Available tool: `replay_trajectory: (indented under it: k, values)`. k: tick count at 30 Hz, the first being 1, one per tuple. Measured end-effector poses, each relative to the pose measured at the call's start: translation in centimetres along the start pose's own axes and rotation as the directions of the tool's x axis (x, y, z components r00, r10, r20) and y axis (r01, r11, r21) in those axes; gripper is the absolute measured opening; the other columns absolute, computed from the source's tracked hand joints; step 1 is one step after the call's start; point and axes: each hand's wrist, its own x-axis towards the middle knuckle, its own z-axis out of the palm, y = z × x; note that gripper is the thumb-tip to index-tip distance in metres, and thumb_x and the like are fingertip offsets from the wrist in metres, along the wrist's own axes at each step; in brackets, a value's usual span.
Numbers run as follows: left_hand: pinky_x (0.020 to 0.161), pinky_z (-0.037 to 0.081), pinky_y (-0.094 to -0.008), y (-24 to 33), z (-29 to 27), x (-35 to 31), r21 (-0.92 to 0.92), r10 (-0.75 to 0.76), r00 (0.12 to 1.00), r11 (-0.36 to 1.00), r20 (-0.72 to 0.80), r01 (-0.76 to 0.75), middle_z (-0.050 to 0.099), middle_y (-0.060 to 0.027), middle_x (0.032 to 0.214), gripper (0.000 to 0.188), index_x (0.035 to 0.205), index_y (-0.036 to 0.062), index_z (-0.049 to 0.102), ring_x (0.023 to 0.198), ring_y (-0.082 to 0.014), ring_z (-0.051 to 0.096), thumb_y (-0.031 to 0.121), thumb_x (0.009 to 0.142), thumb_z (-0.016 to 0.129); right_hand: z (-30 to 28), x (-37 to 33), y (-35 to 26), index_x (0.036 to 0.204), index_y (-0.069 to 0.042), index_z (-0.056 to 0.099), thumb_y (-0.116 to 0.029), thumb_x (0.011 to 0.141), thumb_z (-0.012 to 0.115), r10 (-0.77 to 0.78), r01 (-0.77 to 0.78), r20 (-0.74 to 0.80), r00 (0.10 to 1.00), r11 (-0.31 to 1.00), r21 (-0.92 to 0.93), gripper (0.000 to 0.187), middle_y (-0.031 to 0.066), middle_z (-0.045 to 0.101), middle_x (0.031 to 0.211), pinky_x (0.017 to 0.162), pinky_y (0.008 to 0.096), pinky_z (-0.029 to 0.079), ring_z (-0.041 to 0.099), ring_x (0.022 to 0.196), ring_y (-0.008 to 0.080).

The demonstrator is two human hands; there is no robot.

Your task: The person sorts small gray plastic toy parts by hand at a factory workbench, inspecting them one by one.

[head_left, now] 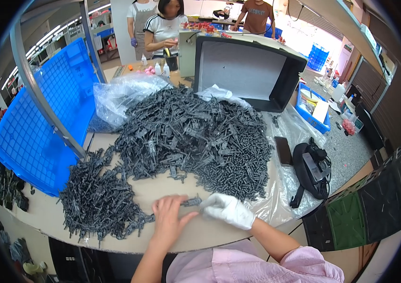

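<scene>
My bare left hand (168,216) is over the near part of the table, its thumb spread away from the bent fingers. Its fingertips come up to the left end of a small, slim dark grey plastic part (192,202). My right hand (228,211), in a white glove, has its fingers pinched together at the part's right end; the exact grip is hidden. Beyond the hands rises a large heap of similar dark plastic parts (162,127). Small knobbly dark pieces (238,165) cover its right side. A lower pile of slim dark parts (99,198) lies left of my left hand.
A blue crate (44,113) stands tilted behind a metal post (44,99) at left. A black bin (250,70) lies on its side behind the heap. At right are a phone (283,150), a black pouch (311,172) and a blue tray (313,111). People stand at the back.
</scene>
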Motion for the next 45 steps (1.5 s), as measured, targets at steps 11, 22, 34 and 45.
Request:
replay_trajectory:
  k: [11, 22, 34, 45]
  values:
    - [0.103, 0.035, -0.0481, -1.1, 1.9, -0.2, 0.161, -0.018, 1.0, 0.987, 0.014, 0.015, 0.067, -0.0026, 0.096, 0.029, 0.111, 0.0101, 0.076, 0.101, -0.0232, 0.061, 0.025, 0.087, 0.08, 0.1, 2.3, 0.6, 0.108, 0.0, 0.07, -0.021, 0.101, 0.071, -0.197, 0.01, -0.246, 0.949, 0.798, -0.602, 0.022, 0.0075, 0.071, 0.088, 0.071, 0.0304, 0.055, 0.066, 0.077, 0.0124]
    - [0.103, 0.034, -0.0466, -1.7, 2.3, -1.0, 0.113, -0.009, 1.0, 0.994, 0.017, 0.007, 0.066, -0.0021, 0.092, 0.027, 0.109, 0.0096, 0.076, 0.098, -0.022, 0.06, 0.025, 0.087, 0.08, 0.7, 4.1, 0.8, 0.101, -0.001, 0.067, -0.021, 0.097, 0.074, -0.293, 0.026, -0.2, 0.935, 0.618, -0.786, 0.022, 0.0209, 0.072, 0.093, 0.075, 0.0431, 0.055, 0.068, 0.084, 0.0381]
    - [0.101, 0.035, -0.0457, -2.0, 2.2, -0.6, 0.088, -0.007, 1.0, 0.996, 0.023, 0.005, 0.069, -0.0025, 0.095, 0.023, 0.105, 0.0082, 0.076, 0.098, -0.0222, 0.061, 0.021, 0.087, 0.08, 1.0, 4.7, 1.6, 0.099, -0.005, 0.056, -0.017, 0.096, 0.071, -0.386, 0.223, 0.052, 0.921, 0.413, -0.883, 0.02, 0.0189, 0.064, 0.088, 0.069, 0.05, 0.052, 0.064, 0.081, 0.0421]
    - [0.105, 0.034, -0.0487, -1.8, 1.2, -0.3, 0.164, 0.056, 0.996, 0.984, 0.073, -0.067, 0.07, -0.0026, 0.092, 0.022, 0.102, 0.0092, 0.078, 0.098, -0.0219, 0.061, 0.023, 0.084, 0.082, 1.5, 4.1, -0.2, 0.102, 0.0, 0.06, -0.023, 0.101, 0.063, -0.296, 0.163, 0.007, 0.955, 0.503, -0.849, 0.023, 0.0264, 0.067, 0.094, 0.076, 0.0525, 0.052, 0.064, 0.089, 0.0486]
